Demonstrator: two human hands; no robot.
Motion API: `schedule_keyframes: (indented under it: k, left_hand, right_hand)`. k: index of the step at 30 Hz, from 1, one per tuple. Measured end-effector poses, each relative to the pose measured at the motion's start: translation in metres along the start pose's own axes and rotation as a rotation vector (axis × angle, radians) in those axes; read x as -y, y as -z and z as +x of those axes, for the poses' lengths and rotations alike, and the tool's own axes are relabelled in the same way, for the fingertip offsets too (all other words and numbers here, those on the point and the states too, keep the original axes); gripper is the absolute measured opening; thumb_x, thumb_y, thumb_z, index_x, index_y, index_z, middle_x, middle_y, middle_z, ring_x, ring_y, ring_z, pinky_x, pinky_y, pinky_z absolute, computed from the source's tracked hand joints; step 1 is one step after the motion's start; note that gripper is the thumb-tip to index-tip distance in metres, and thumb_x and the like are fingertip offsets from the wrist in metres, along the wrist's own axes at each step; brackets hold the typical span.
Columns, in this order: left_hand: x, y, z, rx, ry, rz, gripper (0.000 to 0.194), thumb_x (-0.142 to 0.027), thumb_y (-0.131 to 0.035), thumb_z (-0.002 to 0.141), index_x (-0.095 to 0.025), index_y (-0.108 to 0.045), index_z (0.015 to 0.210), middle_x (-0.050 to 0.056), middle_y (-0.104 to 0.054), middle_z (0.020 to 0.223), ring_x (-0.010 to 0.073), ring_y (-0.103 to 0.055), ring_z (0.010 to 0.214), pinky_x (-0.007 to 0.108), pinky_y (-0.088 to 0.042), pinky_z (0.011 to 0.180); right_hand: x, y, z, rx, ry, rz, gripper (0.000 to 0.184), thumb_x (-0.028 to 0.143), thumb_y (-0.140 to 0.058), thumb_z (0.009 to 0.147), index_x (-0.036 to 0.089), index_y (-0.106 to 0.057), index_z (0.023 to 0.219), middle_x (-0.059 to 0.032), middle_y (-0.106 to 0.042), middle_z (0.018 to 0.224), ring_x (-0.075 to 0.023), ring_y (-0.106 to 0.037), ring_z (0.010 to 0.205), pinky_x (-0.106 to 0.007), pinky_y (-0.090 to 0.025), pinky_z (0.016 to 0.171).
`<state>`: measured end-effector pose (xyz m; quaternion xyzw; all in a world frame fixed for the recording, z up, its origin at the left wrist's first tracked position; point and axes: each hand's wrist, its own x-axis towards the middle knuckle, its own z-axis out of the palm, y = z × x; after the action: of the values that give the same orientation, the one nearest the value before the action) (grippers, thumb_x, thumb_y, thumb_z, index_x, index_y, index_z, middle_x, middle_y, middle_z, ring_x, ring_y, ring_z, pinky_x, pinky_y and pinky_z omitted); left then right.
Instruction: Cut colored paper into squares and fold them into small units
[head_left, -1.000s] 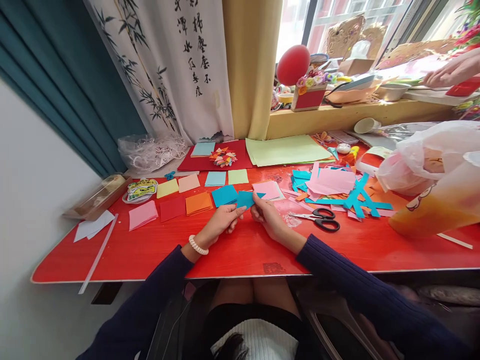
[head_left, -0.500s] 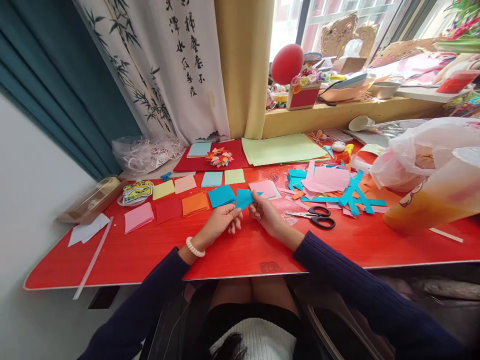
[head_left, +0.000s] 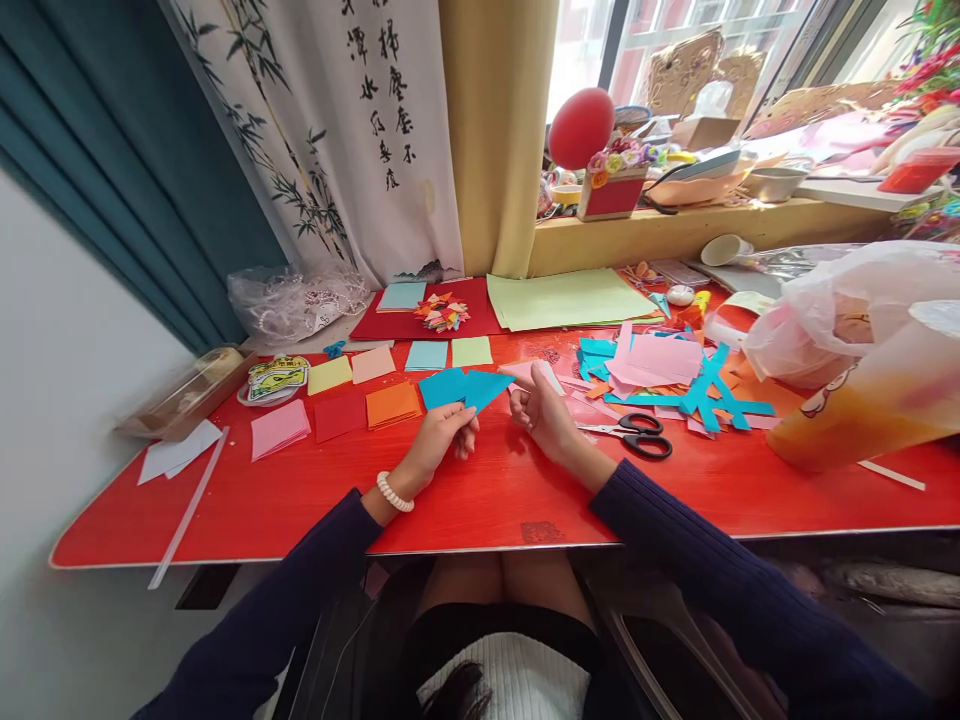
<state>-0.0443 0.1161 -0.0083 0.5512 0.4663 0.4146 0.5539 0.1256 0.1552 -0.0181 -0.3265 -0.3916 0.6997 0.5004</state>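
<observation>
My left hand [head_left: 441, 436] pinches the near corner of a blue paper piece [head_left: 484, 387], folded into a triangle that points right, just above the red table [head_left: 465, 500]. My right hand [head_left: 543, 410] hovers just right of the paper's tip. Its fingers are loosely apart, one is raised, and nothing is in them. A stack of blue squares [head_left: 441, 386] lies behind the left hand. A pink stack [head_left: 525, 372] lies behind the right hand. Black-handled scissors [head_left: 636, 435] rest on the table right of my right hand.
Small paper stacks lie in rows at left: orange [head_left: 393, 404], red [head_left: 341, 416], pink [head_left: 279, 429], yellow [head_left: 330, 375]. Pink and blue offcuts [head_left: 675, 375] pile up at right beside a plastic bag [head_left: 847, 310]. A cluttered windowsill [head_left: 675, 225] runs along the back.
My right hand has let go of the blue paper and drawn slightly right. The paper now shows as a flat triangle held by the left hand alone.
</observation>
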Motion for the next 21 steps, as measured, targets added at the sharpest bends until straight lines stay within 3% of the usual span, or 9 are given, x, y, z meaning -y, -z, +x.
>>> schedule_keyframes:
  k: [4, 10, 16, 21]
  left_hand:
    - [-0.0064, 0.0003, -0.0008, -0.002, -0.003, 0.018, 0.028, -0.037, -0.052, 0.081, -0.014, -0.052, 0.066, -0.001, -0.053, 0.048, 0.0081, -0.047, 0.041, 0.019, -0.037, 0.043]
    - [-0.0066, 0.0034, 0.001, -0.04, -0.019, 0.026, 0.028, -0.041, -0.047, 0.084, -0.015, -0.051, 0.075, -0.001, -0.055, 0.056, 0.0076, -0.048, 0.043, 0.019, -0.039, 0.044]
    - [-0.0063, 0.0021, -0.0012, 0.038, 0.008, 0.064, 0.029, -0.039, -0.048, 0.083, -0.016, -0.047, 0.067, -0.002, -0.052, 0.049, 0.0094, -0.047, 0.043, 0.021, -0.04, 0.046]
    - [-0.0073, 0.0017, -0.002, 0.065, 0.006, 0.097, 0.032, -0.038, -0.046, 0.084, -0.016, -0.045, 0.061, -0.003, -0.049, 0.045, 0.0092, -0.047, 0.043, 0.021, -0.04, 0.049]
  right_hand:
    - [-0.0046, -0.0019, 0.0005, -0.011, 0.003, -0.048, 0.034, 0.046, -0.065, 0.069, 0.018, -0.048, 0.059, 0.004, -0.045, 0.05, -0.0063, -0.032, 0.04, -0.024, -0.02, 0.04]
    - [-0.0038, -0.0014, -0.0018, -0.024, 0.0, -0.066, 0.02, 0.035, -0.063, 0.071, 0.017, -0.06, 0.079, 0.0056, -0.043, 0.052, -0.0056, -0.032, 0.042, -0.022, -0.019, 0.041]
    - [-0.0034, -0.0014, 0.0003, -0.044, 0.01, -0.05, 0.024, 0.041, -0.063, 0.069, 0.021, -0.055, 0.081, 0.0054, -0.048, 0.059, -0.0052, -0.033, 0.042, -0.022, -0.023, 0.042]
    - [0.0019, 0.0017, 0.0, -0.052, 0.033, -0.059, 0.038, 0.053, -0.05, 0.076, 0.02, -0.06, 0.091, 0.0039, -0.046, 0.059, -0.0061, -0.035, 0.043, -0.022, -0.026, 0.043]
